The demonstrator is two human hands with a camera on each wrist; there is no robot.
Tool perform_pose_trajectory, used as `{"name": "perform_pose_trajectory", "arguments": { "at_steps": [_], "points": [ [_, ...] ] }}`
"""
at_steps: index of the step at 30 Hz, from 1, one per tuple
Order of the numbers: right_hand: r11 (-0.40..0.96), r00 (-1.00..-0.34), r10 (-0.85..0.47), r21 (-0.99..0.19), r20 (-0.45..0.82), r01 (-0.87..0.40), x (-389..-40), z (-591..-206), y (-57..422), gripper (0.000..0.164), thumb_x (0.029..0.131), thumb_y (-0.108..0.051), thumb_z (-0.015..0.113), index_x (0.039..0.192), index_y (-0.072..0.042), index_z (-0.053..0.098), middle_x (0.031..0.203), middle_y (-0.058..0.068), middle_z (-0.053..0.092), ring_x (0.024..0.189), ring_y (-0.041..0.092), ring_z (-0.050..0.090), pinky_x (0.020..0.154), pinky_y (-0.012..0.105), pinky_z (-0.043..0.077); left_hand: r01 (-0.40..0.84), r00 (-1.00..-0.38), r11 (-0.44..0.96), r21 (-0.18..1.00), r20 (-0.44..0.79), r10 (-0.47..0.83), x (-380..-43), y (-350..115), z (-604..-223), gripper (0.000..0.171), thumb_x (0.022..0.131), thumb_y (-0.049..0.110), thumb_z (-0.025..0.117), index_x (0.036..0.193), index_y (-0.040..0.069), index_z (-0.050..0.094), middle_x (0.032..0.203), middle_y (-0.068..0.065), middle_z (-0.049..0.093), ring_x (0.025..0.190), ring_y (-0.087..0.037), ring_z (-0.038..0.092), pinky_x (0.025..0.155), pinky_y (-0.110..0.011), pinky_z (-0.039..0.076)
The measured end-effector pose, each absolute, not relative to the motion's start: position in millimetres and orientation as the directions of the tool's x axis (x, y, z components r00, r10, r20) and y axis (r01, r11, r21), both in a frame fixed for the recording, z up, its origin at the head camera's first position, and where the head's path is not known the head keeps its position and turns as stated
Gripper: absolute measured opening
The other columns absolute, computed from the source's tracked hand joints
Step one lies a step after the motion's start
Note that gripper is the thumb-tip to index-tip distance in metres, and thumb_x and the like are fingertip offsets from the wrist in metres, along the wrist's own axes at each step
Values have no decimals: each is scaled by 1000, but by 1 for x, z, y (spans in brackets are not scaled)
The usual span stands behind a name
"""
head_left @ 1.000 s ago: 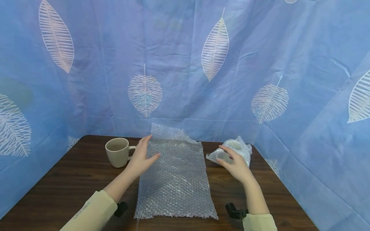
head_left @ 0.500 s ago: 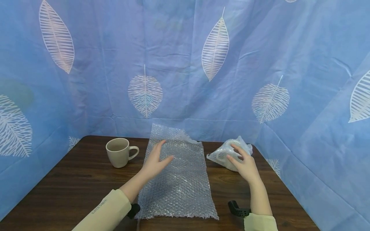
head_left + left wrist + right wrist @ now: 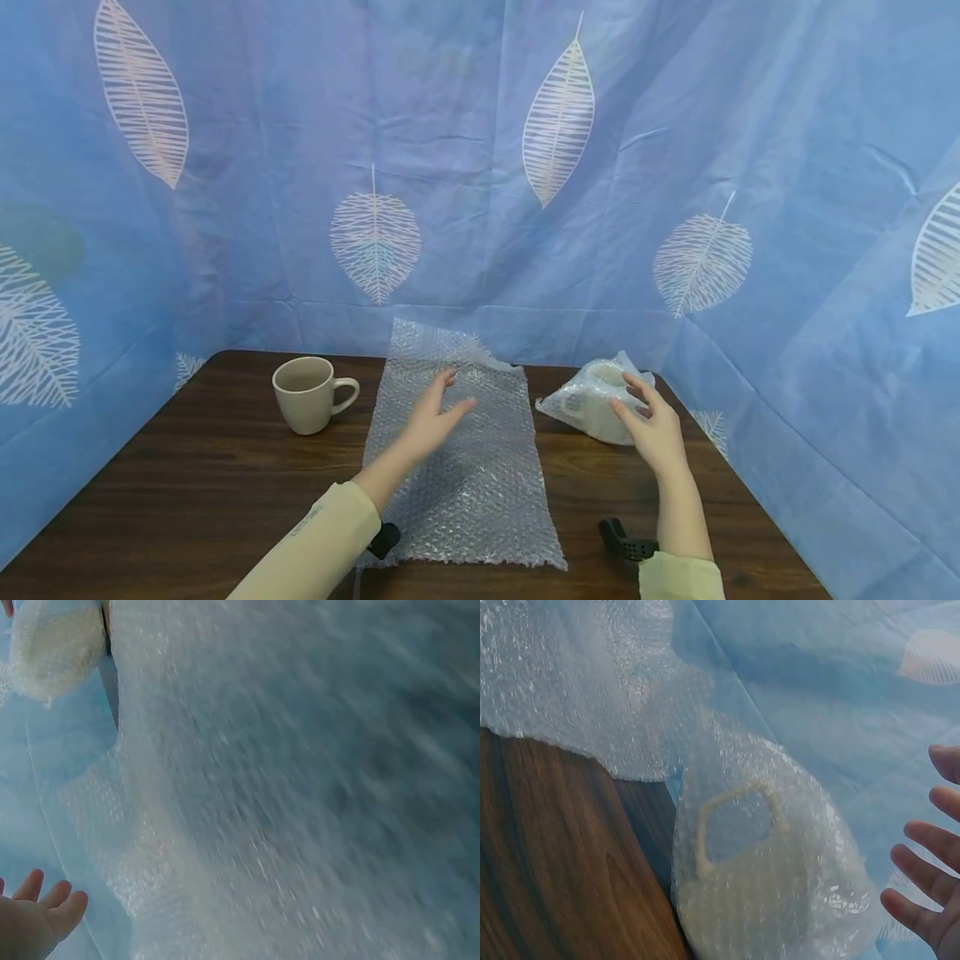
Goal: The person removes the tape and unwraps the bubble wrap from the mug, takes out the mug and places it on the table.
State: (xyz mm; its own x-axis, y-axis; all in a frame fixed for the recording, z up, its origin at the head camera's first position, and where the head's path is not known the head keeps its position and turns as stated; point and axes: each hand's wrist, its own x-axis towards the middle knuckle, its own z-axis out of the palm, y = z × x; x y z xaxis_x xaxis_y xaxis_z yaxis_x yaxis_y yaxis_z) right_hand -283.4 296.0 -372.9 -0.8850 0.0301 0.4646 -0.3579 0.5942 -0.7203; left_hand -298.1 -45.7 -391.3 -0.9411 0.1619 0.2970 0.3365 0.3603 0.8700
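Observation:
A sheet of bubble wrap point(image 3: 487, 500) lies lengthwise over the middle of the table, its far end reaching past the back edge. Over it hovers my left hand point(image 3: 433, 421), fingers spread and holding nothing; they also show in the left wrist view point(image 3: 37, 922). To the right sits a mug wrapped in bubble wrap point(image 3: 588, 408), its handle visible through the plastic in the right wrist view point(image 3: 750, 892). Beside this bundle my right hand point(image 3: 660, 433) is held with fingers apart and nothing in its grasp. A bare beige mug point(image 3: 303, 404) stands upright at the left, handle facing right.
The dark wooden table point(image 3: 187, 467) carries all of this. Behind it and along both sides hangs a blue curtain point(image 3: 465, 250) with white leaf prints. Black wrist cameras point(image 3: 626, 546) sit below each hand.
My left hand has moved right, from near the beige mug's handle to over the bubble wrap sheet. My right hand has drawn a little right from the wrapped mug, which now shows more fully.

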Motion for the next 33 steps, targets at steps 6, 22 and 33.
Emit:
{"name": "perform_pose_trajectory", "arguments": {
  "at_steps": [6, 22, 33],
  "points": [
    [582, -886, 105, -750, 452, -314, -283, -379, 308, 59, 94, -32, 63, 143, -6, 44, 143, 23, 39, 129, 43, 38, 100, 58, 35, 338, -938, 340, 877, 283, 201, -305, -25, -389, 65, 96, 35, 59, 148, 7, 32, 145, -19, 38, 132, -39, 35, 103, -57, 33],
    [481, -888, 239, -842, 392, -243, -296, -403, 325, 80, 93, -26, 65, 154, -9, 15, 156, 19, 16, 140, 40, 17, 106, 59, 24, 276, -952, 220, 936, 234, 199, -322, 15, -401, 58, 98, 35, 55, 146, 8, 37, 144, -17, 41, 132, -42, 35, 103, -53, 35],
    [339, -924, 267, -924, 273, -175, -302, -427, 329, 96, 92, -29, 66, 155, -23, -7, 159, 12, -5, 142, 40, 8, 107, 61, 19, 208, -957, 163, 964, 166, 239, -328, 38, -417, 61, 98, 39, 54, 148, 10, 35, 149, -14, 36, 132, -41, 36, 101, -53, 36]
  ]
}}
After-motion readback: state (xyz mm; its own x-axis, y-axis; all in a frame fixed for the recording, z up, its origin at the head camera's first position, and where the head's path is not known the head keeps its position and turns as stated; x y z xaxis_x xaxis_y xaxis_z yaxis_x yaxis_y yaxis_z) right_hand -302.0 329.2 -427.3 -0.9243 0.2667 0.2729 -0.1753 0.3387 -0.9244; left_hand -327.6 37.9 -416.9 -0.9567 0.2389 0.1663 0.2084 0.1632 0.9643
